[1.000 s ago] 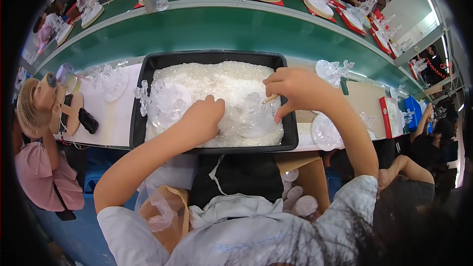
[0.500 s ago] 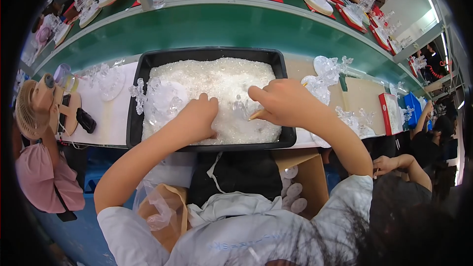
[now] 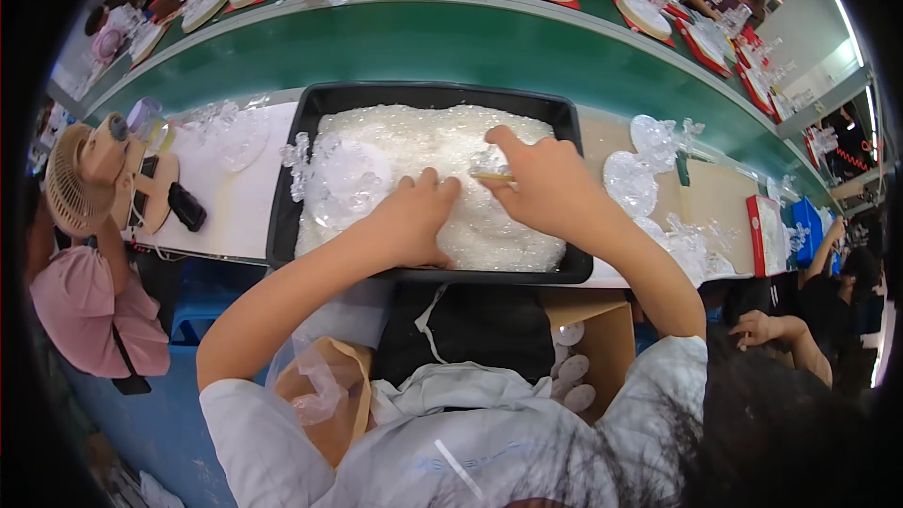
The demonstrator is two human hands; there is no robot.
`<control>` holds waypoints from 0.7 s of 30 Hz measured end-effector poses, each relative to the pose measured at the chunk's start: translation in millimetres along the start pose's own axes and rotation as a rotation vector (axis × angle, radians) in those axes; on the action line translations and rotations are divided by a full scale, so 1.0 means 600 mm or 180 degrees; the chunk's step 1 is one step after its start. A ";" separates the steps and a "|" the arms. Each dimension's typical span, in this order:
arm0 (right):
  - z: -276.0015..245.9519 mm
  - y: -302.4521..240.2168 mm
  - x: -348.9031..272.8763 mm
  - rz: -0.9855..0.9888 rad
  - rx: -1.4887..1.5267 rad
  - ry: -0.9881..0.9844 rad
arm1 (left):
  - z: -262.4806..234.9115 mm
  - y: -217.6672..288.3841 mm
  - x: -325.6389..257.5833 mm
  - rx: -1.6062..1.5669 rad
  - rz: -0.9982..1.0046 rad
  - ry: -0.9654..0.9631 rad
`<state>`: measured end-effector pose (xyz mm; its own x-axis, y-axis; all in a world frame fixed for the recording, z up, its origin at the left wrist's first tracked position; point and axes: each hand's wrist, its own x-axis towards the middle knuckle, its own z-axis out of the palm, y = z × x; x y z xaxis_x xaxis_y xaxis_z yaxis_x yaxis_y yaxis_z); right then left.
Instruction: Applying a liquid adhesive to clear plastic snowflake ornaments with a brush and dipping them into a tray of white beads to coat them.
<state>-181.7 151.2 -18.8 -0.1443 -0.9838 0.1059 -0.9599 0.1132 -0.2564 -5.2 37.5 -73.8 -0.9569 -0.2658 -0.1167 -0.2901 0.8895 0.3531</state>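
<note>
A black tray full of clear glittery granules lies in front of me. My left hand rests in the granules near the tray's front edge, fingers apart, with nothing visible in it. Over the right half of the tray, my right hand is closed on a thin yellowish stick. A small clear piece shows beside its fingers, partly hidden; I cannot tell whether it is held. To the left, a clear ornament with a round base lies on the granules inside the tray.
Clear ornaments stand right of the tray, with a red-edged box beyond. At left are a fan and a black object. A cardboard box sits below. Another person's hand shows at right.
The whole view has shifted slightly, moving the tray rightward in the picture. My right hand has turned, and the stick now lies flatter. The left hand's fingers have spread more.
</note>
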 end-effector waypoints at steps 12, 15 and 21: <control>0.000 -0.009 -0.020 0.0140 -0.0163 -0.0026 | -0.014 -0.025 -0.012 0.0079 0.0177 -0.0150; -0.015 -0.012 -0.018 -0.0041 -0.0156 0.0053 | -0.066 -0.044 -0.037 0.0658 0.0086 0.0417; -0.067 -0.091 0.165 -0.1872 -0.0148 0.0067 | -0.068 -0.043 -0.054 0.1816 0.0771 0.0661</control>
<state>-153.5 53.0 44.3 0.4111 -0.8803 0.2367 -0.8896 -0.4440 -0.1065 32.8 8.0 -41.3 -0.9932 -0.0485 0.1062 -0.0699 0.9757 -0.2079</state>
